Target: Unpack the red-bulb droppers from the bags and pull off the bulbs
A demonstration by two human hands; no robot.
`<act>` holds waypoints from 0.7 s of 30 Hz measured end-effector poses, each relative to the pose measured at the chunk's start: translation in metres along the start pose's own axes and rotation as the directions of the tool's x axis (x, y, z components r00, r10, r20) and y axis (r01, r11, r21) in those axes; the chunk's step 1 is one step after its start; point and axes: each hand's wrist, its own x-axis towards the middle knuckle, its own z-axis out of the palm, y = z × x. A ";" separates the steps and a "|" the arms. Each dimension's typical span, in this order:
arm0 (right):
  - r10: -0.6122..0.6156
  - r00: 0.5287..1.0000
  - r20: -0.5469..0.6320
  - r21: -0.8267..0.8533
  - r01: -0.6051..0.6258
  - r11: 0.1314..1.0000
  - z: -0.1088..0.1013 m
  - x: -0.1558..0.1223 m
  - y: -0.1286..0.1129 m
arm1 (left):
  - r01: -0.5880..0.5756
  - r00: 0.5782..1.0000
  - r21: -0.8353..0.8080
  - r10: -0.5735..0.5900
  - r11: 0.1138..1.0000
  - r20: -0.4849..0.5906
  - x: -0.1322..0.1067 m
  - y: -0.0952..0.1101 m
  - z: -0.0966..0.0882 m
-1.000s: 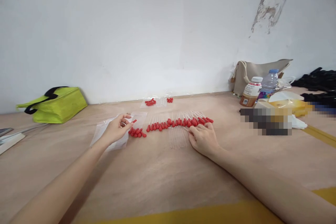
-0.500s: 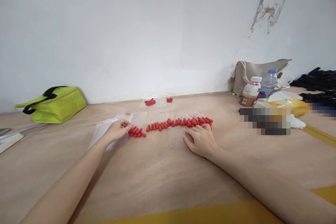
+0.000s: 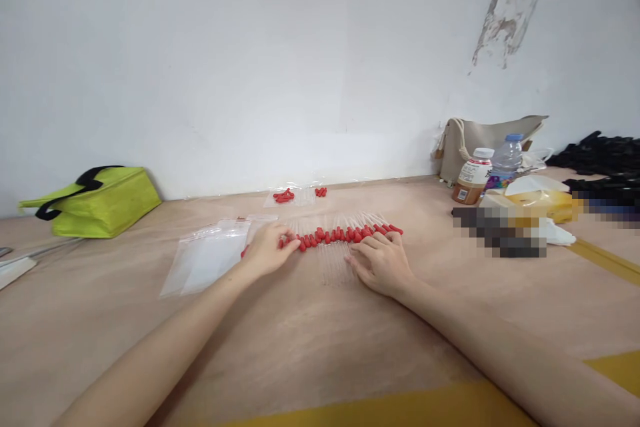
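Observation:
A row of clear glass droppers with red rubber bulbs point(image 3: 345, 235) lies across the tan table point(image 3: 310, 340). My left hand point(image 3: 267, 251) rests at the row's left end, fingers curled over a small heap of red bulbs that it mostly hides. My right hand point(image 3: 381, 261) lies on the table against the row's right half, fingers spread and bent, tips touching the glass tubes point(image 3: 336, 261). Clear zip bags point(image 3: 207, 255) lie flat just left of my left hand.
A small bag with red bulbs point(image 3: 293, 196) sits near the wall. A lime-green bag point(image 3: 95, 203) stands at the far left. At the right are a beige tote point(image 3: 487, 140), two bottles point(image 3: 473, 177), tissues point(image 3: 543, 197) and dark cloth point(image 3: 603, 153). Yellow tape point(image 3: 400, 407) marks the near edge.
My left hand has moved right, off the zip bags, onto the heap of red bulbs at the row's left end. My right hand has stayed at the row, shifting slightly left.

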 end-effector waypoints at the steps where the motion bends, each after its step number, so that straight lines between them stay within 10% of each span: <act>1: 0.019 0.999 -0.036 -0.016 -0.020 1.000 -0.001 0.001 0.004 | -0.058 0.998 0.021 0.058 0.998 0.008 0.006 0.010 0.007; 12: 0.520 0.854 -0.002 0.108 -0.517 0.849 -0.008 0.008 0.058 | -0.366 0.930 0.124 0.367 0.922 0.010 0.058 0.081 0.076; 21: 0.421 0.904 -0.067 0.120 -0.412 0.903 0.000 0.003 0.052 | -0.255 0.942 0.018 0.252 0.967 -0.221 0.031 0.079 0.057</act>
